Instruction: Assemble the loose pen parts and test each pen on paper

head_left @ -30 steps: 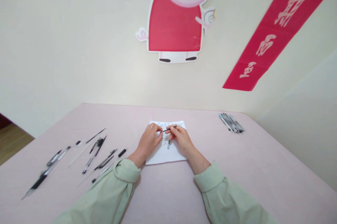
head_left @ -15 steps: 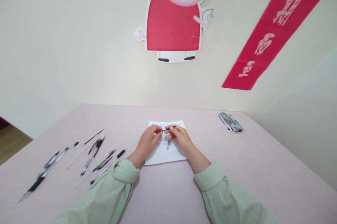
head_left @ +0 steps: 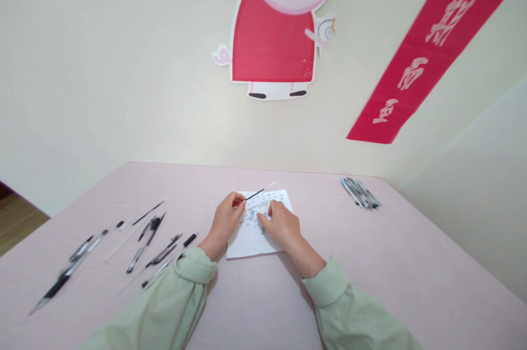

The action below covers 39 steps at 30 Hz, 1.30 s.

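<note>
My left hand [head_left: 228, 219] pinches one end of a thin pen refill [head_left: 256, 194], dark with a clear far end. The refill slants up to the right above a white sheet of paper [head_left: 247, 248] with rows of small dark marks. Low over the sheet's right part is my right hand [head_left: 282, 224], its thumb and curled index finger apart, with no object visible between them. Just under that thumb lies a small greyish piece [head_left: 262, 230], partly covered and too small to name.
Pen parts [head_left: 61, 278], among them barrels, caps and refills, lie scattered on the left of the pink-covered table [head_left: 255, 306]. A bundle of several pens [head_left: 360, 193] rests at the back right. Behind the table rises a wall [head_left: 173, 92] with a cartoon cutout [head_left: 272, 37] and a red banner [head_left: 415, 59].
My right hand has let go of the refill and come down toward the small piece on the paper. The refill stays in my left hand, its clear end now exposed.
</note>
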Available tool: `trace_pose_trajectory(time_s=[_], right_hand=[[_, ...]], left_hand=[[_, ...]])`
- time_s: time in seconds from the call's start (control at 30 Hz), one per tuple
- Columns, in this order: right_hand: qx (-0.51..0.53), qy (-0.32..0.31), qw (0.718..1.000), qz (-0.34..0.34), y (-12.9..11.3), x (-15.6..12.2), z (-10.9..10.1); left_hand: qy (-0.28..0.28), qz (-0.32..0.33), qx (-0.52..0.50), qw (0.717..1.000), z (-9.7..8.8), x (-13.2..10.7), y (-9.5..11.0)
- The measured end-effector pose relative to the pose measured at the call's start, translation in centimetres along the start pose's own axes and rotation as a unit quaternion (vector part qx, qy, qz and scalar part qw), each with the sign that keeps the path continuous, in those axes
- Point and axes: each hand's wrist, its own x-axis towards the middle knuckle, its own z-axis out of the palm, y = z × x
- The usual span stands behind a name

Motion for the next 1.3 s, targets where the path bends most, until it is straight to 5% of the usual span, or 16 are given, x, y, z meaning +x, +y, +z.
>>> trace_pose_trajectory(time_s=[0.2,0.33,0.53,0.7,0.8,0.93,1.3], right_hand=[[0.008,-0.005,1.0,0.005,0.6,0.4,0.4],[0.208,0.049,0.977,0.029,2.3,2.0,1.3],[0.586,0.098,0.798,0.102,4.1,4.1,1.2],[0.733,0.099,0.659,0.139,5.3,4.7,0.2],[0.765,0.122,0.614,0.154,5.8,5.0,0.0],[0.776,0.137,0.592,0.169,6.2,5.3,0.0],[0.773,0.136,0.597,0.166,6.4,5.3,0.0]], left_hand=[[-0.006,-0.004,-0.004,1.0,0.0,-0.1,0.0],[0.005,-0.014,0.0,1.0,0.0,0.0,-0.1],[0.025,-0.029,-0.013,0.999,0.0,0.1,-0.3],[0.022,-0.03,-0.01,0.999,-0.1,0.1,-0.4],[0.016,-0.031,0.003,0.999,-0.1,0.2,-0.6],[0.005,-0.022,0.02,1.0,-0.1,0.1,-0.6],[-0.018,-0.001,0.041,0.999,-0.2,0.1,-0.2]])
